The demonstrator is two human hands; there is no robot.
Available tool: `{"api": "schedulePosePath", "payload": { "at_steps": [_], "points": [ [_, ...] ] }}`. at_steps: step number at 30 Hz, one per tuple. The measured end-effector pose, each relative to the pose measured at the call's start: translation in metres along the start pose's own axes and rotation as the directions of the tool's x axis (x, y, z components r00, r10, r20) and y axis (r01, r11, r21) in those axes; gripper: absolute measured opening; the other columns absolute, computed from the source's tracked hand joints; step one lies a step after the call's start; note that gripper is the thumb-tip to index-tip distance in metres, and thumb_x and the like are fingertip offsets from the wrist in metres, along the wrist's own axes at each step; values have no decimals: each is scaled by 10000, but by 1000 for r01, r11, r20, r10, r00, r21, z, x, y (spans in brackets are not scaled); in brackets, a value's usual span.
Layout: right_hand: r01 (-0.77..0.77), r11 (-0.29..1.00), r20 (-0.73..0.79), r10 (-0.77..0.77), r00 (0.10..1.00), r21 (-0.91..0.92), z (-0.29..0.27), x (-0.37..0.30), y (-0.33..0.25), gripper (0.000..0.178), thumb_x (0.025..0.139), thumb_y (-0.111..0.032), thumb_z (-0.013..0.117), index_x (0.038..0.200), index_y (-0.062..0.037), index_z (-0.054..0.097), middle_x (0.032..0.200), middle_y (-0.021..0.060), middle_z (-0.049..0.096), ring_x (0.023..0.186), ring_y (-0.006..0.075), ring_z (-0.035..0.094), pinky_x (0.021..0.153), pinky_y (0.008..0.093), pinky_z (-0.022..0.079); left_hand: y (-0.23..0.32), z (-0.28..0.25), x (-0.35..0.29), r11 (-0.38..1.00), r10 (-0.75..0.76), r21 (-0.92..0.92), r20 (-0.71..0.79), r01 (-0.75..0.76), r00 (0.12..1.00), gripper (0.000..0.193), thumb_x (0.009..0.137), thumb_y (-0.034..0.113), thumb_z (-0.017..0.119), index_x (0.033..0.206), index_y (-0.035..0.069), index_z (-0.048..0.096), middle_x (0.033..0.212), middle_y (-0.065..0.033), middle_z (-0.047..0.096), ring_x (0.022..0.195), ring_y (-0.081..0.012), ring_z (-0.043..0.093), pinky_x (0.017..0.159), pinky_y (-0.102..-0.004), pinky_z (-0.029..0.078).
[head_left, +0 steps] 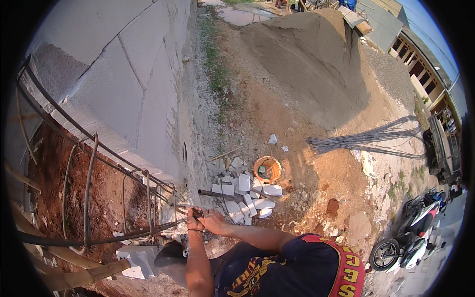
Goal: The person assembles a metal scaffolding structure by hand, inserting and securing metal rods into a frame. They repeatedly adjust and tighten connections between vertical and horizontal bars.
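Note:
At the end of a rebar cage, my left hand is closed around the steel where the bars come together. Close against it, my right hand is also closed, its fingers bent at the same spot. Whatever sits between the right fingers is too small to make out. The cage lies from the left edge toward my hands, with several bent stirrups around its long bars. A pale block wall rises just beyond it.
Broken white blocks lie past my hands, beside an orange bucket. Farther off are a sand pile and a bundle of steel rods. Bamboo poles cross at lower left; a motorcycle stands right.

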State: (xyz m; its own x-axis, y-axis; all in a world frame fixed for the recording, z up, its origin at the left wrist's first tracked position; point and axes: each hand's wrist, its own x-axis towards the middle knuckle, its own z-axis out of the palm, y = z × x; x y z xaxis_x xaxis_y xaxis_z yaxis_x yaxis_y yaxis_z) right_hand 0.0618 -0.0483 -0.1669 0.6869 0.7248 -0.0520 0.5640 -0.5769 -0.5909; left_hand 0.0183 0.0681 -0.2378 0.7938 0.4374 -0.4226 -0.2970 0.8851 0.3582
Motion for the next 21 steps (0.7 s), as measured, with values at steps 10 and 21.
{"api": "schedulePosePath", "payload": {
  "at_steps": [10,21],
  "points": [
    [-259,863,367,93,926,433,12,8,31,380,921,-356,439,1107,-41,544,804,201,594,603,317,597,495,399,483,9,9,-9,999,-38,9,73,37,997,195,904,277,555,951,88,559,827,-37,564,757,-213,545,784,-405,473],
    [-264,841,210,184,960,472,-11,1,2,422,904,-399,482,995,11,523,816,161,581,562,236,524,475,345,434,9,21,-25,994,-18,108,-123,31,992,331,851,398,624,929,82,563,936,-66,609,855,-241,568,791,-373,472]
  ]
}}
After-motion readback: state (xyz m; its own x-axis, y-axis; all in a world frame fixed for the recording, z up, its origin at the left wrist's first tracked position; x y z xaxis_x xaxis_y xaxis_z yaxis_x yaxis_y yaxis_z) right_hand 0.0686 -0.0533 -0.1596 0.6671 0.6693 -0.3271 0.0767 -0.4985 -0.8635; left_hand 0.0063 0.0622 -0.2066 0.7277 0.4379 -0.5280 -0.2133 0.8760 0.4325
